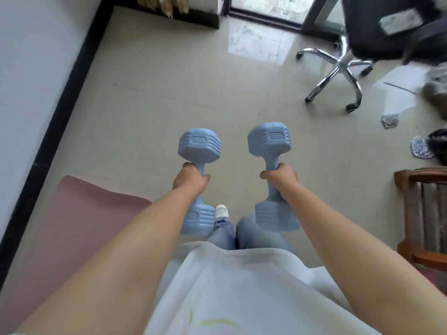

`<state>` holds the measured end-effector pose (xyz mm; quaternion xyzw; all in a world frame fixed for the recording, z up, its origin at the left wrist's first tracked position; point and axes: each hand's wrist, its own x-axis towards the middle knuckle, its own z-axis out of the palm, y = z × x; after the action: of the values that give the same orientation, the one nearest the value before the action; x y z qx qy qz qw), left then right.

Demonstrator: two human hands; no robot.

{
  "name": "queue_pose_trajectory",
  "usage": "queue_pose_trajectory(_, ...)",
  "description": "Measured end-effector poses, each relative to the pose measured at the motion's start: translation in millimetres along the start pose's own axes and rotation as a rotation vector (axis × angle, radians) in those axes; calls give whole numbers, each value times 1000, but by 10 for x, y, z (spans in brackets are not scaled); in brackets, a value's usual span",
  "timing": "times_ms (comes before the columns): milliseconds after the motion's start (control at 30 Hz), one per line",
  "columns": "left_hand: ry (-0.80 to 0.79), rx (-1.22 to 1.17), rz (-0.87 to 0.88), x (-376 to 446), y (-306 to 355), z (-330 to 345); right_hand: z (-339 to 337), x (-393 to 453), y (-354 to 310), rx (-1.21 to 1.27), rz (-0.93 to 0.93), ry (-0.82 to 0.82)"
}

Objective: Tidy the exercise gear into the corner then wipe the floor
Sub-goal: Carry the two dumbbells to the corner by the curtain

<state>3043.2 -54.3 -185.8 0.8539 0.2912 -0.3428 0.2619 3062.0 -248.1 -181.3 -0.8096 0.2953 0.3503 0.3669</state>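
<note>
A person's left hand point(189, 181) and right hand point(280, 178) each grip a pale-blue hexagonal plastic dumbbell, left one point(199, 147), right one point(269, 139), side by side above glossy beige floor tiles point(150, 112).

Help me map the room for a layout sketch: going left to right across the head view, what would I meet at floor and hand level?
Pink mat → left hand gripping a blue dumbbell → right hand gripping the other dumbbell → office chair base → wooden chair.

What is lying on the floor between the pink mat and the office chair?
In the head view, only bare tile floor lies between the pink mat and the office chair.
</note>
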Motion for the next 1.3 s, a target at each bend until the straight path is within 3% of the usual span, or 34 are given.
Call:
queue_pose_trajectory(500, 94, -13, -96, 2174, 2429, -1547, -1316, 2437, -2873, -115, -118, -101)
queue_pose_trajectory(900, 23, -6, -138, 4094, 2886, -3120, -1068, 3682, -5013, -329, -105, -140)
queue_pose_trajectory(1100, -16, 124, -145, 5009, 3050, -3855, -802, 4276, -5934, -329, -83, -152)
queue_pose_trajectory(1300, -51, 319, -117, 5819, 3324, -4163, -646, 5064, -6495, -387, -78, -184)
